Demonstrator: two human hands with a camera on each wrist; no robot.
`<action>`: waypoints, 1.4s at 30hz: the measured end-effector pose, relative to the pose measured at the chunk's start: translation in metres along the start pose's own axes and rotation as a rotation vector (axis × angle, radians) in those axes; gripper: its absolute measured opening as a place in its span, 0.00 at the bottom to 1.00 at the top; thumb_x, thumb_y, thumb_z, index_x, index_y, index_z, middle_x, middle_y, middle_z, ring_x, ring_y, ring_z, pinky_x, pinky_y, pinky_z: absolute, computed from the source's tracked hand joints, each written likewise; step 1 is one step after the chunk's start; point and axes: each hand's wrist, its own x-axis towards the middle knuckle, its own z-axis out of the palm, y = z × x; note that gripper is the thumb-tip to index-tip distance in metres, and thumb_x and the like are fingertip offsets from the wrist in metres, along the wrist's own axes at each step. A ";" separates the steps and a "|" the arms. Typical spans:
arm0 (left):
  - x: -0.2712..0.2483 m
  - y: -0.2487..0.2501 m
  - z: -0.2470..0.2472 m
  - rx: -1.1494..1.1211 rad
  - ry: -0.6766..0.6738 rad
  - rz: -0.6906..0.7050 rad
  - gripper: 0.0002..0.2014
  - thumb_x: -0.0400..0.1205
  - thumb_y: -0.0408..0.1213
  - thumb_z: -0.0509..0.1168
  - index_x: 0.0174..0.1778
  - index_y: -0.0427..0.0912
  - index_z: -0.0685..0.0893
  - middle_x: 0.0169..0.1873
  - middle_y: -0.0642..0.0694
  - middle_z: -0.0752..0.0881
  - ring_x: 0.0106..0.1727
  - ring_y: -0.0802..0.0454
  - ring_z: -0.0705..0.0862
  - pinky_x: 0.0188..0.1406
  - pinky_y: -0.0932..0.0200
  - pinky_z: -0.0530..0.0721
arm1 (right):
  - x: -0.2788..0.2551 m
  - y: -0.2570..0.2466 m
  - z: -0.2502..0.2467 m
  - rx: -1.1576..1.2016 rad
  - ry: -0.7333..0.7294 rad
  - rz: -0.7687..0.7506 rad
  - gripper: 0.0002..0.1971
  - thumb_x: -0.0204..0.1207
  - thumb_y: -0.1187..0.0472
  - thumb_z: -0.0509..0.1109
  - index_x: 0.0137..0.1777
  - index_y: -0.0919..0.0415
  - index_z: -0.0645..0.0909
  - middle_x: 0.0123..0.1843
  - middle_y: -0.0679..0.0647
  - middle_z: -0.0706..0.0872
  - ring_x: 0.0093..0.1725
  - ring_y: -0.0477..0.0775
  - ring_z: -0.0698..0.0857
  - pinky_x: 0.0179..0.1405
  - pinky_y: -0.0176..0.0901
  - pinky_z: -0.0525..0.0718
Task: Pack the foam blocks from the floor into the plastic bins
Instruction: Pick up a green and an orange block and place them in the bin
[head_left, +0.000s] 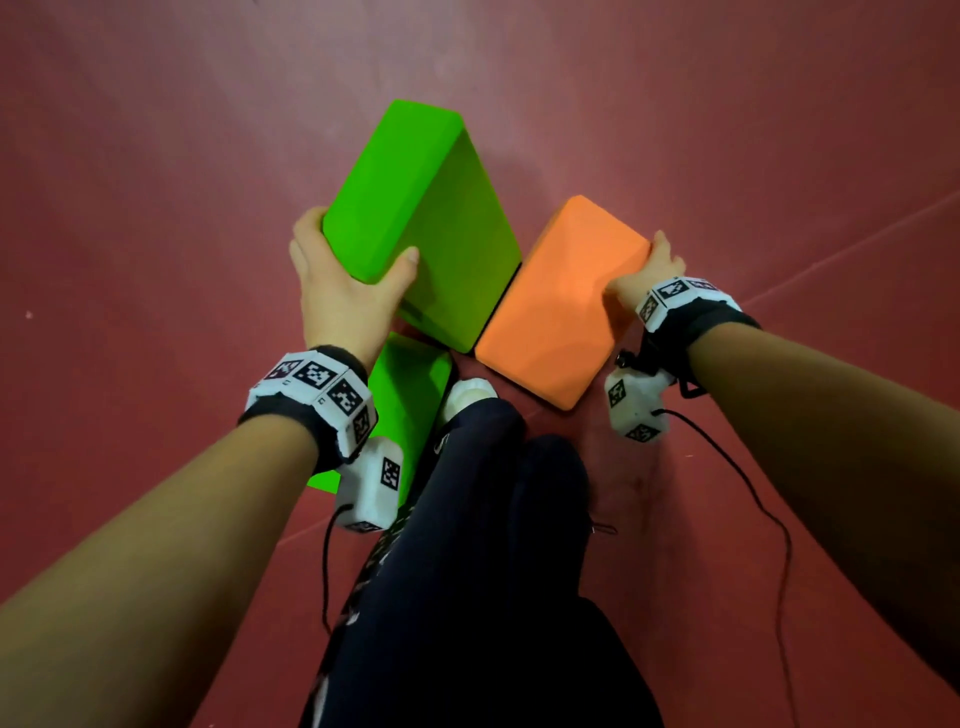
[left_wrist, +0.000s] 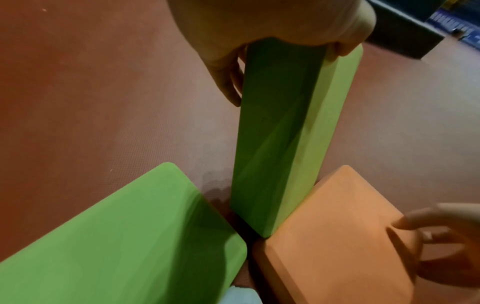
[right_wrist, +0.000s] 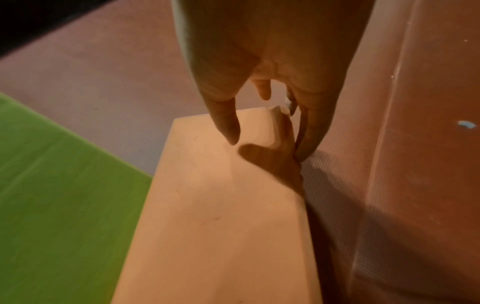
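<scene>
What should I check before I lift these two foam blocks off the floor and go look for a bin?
1. Left hand grips the raised green block: ok, fingers and thumb wrap its near end.
2. Right hand has hold of the orange block: cannot tell; thumb is on top and fingers are down its far side, but a firm hold is not clear.
3. Orange block free to lift: not ok; the raised green block's lower end is against it.
4. Second green block dealt with: not ok; it lies flat on the floor by the shoe.
5. Bin in sight: not ok; none is clearly visible.
</scene>
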 end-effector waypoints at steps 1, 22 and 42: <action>0.001 0.000 -0.001 0.000 -0.006 0.003 0.36 0.73 0.47 0.74 0.73 0.40 0.65 0.68 0.44 0.71 0.57 0.62 0.71 0.55 0.77 0.64 | -0.001 -0.002 -0.001 -0.001 0.003 0.019 0.45 0.72 0.62 0.70 0.84 0.49 0.47 0.82 0.60 0.54 0.76 0.69 0.66 0.67 0.56 0.73; -0.018 0.063 -0.004 0.186 -0.264 0.103 0.41 0.69 0.47 0.78 0.73 0.39 0.66 0.66 0.37 0.68 0.61 0.42 0.79 0.60 0.51 0.76 | -0.096 0.031 -0.023 0.091 -0.086 -0.055 0.39 0.64 0.43 0.78 0.74 0.48 0.67 0.69 0.57 0.62 0.59 0.64 0.75 0.57 0.50 0.78; -0.126 0.070 -0.145 0.077 0.044 -0.154 0.39 0.71 0.51 0.76 0.72 0.40 0.65 0.67 0.42 0.68 0.59 0.37 0.80 0.57 0.47 0.77 | -0.264 -0.052 -0.071 -0.492 0.113 -0.519 0.43 0.65 0.45 0.79 0.73 0.60 0.60 0.70 0.63 0.65 0.67 0.70 0.72 0.61 0.60 0.76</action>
